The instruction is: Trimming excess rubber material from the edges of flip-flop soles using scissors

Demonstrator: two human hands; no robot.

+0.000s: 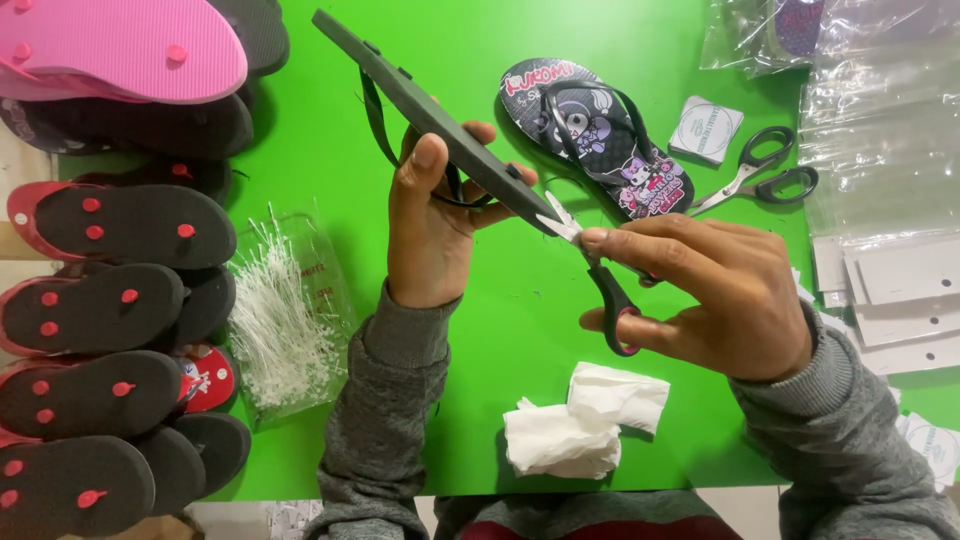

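At the centre of the frame the left hand point(430, 225) grips a black sandal point(440, 125) held edge-on, fingers clamped around its sole and strap. The right hand point(715, 295) is closed on scissors point(600, 275), their blades touching the sandal's lower end. A printed sandal point(600, 135) and 1 more pair of scissors point(760, 170) lie at upper right on the green table point(300, 130). Tissue point(580, 420) sits below; stacked sandals point(110, 330) fill the left.

Matt black foam sandal point(440, 125); shiny metal scissors point(590, 262); crumpled white tissue paper point(580, 420); smooth green tabletop point(480, 330).
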